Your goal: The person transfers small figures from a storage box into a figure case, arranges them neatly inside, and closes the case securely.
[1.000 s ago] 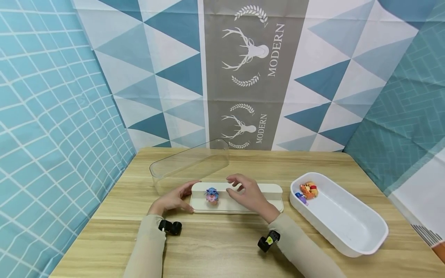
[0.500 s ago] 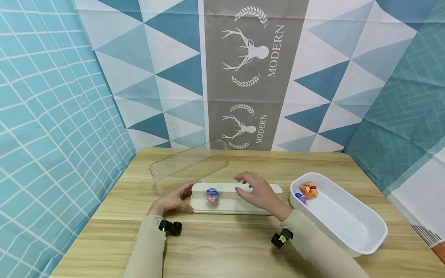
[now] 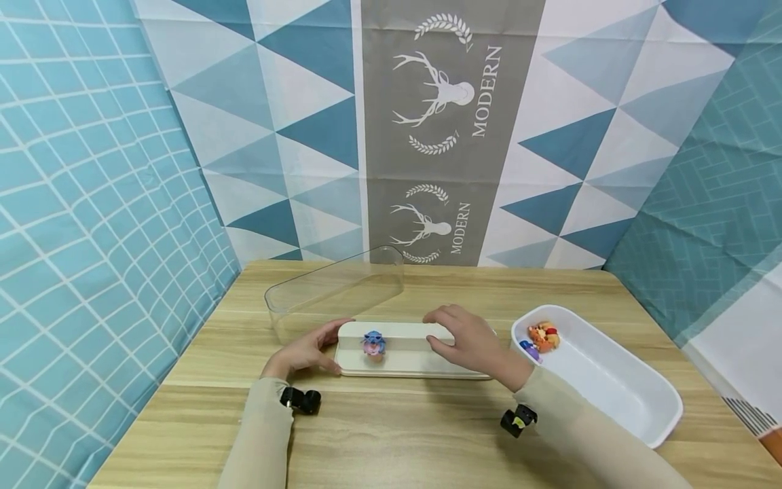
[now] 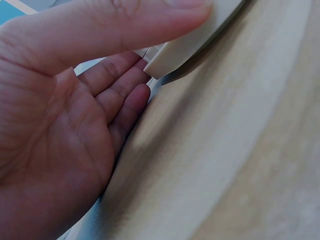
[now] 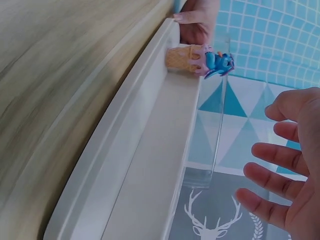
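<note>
My left hand (image 3: 304, 350) grips the left end of a cream two-step display base (image 3: 404, 363). In the left wrist view, the thumb lies along the edge of the base (image 4: 172, 59) and the other fingers curve around its end. Near that end, on the lower step, stands a small figurine (image 3: 374, 345), a blue head with sunglasses on a pink-topped ice-cream cone. The right wrist view shows the figurine (image 5: 197, 59) side-on. Over the base's right half hovers my right hand (image 3: 475, 345), fingers spread and loosely bent, holding nothing.
Behind the base on the left lies a long clear cover (image 3: 332, 288). A white tray (image 3: 662, 414) stands at the right, with an orange figurine (image 3: 544, 336) and a purple-blue one (image 3: 530, 350) at its far left end. Patterned cloth (image 3: 452, 136) hangs behind the wooden table (image 3: 391, 435).
My right hand has moved rightward along the base, away from the figurine and toward the tray. The left hand, base and figurine have stayed in place.
</note>
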